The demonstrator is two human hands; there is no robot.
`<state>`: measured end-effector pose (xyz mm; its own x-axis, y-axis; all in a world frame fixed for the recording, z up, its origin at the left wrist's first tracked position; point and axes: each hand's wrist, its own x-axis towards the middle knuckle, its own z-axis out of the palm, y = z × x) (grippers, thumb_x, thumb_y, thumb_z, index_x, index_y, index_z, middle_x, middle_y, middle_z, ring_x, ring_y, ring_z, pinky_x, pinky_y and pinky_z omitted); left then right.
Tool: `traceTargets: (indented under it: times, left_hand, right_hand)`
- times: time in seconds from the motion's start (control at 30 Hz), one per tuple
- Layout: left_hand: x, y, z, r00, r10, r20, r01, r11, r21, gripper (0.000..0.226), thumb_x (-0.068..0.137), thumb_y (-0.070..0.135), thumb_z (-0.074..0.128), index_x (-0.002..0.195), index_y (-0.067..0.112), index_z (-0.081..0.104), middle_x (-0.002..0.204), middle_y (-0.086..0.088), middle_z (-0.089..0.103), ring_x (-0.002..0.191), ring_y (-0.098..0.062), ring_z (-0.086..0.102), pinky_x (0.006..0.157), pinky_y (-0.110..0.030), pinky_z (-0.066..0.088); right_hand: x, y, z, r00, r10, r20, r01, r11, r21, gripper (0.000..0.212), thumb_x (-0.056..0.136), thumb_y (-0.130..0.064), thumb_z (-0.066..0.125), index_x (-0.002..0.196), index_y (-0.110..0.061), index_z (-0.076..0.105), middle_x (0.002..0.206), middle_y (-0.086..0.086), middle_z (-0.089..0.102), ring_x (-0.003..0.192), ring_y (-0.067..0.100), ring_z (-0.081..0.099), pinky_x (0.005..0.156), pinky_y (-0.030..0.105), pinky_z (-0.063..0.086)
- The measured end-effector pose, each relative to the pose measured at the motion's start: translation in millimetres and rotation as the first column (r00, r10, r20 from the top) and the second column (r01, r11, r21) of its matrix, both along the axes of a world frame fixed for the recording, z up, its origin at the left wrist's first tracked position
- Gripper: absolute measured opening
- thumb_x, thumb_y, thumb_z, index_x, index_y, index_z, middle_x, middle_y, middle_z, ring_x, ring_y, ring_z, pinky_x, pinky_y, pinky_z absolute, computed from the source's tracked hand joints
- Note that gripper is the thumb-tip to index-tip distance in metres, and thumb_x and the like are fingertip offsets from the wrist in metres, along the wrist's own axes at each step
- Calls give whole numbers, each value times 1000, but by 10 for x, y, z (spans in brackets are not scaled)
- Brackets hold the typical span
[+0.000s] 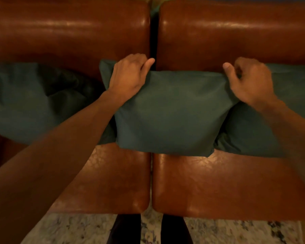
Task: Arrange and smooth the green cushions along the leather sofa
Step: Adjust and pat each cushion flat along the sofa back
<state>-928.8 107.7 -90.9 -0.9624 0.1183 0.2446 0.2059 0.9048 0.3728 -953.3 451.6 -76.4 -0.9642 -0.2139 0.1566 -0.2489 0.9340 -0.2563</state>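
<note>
Green middle cushion (169,111): left hand (128,76) grips 10 o'clock corner, right hand (250,81) 2 o'clock. Pull evenly, square to sofa (236,41) back.

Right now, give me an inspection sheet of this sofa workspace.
Surface: leather sofa, brown, two seat sections with a gap down the middle.
Job's things: middle cushion leans against the backrest, straddling the gap; left cushion slumped and creased; right cushion partly behind the middle one.
Clutter: nothing seen.
Grippers: left hand grips the middle cushion's top edge; right hand grips its top right corner.
Cables: nothing seen.
Surroundings: speckled rug in front of the sofa; the person's dark-clad legs stand on it.
</note>
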Motion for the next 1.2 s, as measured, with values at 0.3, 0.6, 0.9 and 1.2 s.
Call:
traceTargets:
  times: [0.3,0.6,0.9,1.2]
  left_hand:
    - [731,578,-38,977,-3,-213,31,991,129,27,100,15,53,123,9,65,134,-8,63,129,-26,54,106,-45,38]
    - [748,754,-460,997,0,-72,-14,979,-203,57,107,26,29,160,7,26,168,-10,25,157,-30,19,127,-57,11]
    - [399,763,-621,992,44,-122,-76,959,-273,61,108,29,35,162,8,17,170,-10,19,157,-31,16,127,-57,6]
    - [203,761,-669,986,43,-159,-83,964,-252,60,108,28,37,161,7,21,169,-11,23,156,-32,20,126,-57,8]
  right_hand:
    - [824,-967,-57,974,2,-226,-47,979,-197,30,106,-26,48,127,-11,63,138,12,60,134,30,52,111,46,36]
    - [881,-1290,-591,981,100,-168,-100,995,13,54,112,-30,34,161,-9,32,170,14,26,159,33,19,129,56,6]
    - [519,-1318,-785,963,80,-259,-63,995,75,56,112,-31,33,163,-10,27,170,15,25,159,35,20,129,56,4]
    - [331,-1317,-841,951,71,-300,-51,996,74,56,111,-32,34,163,-9,29,170,16,26,159,36,21,129,56,4]
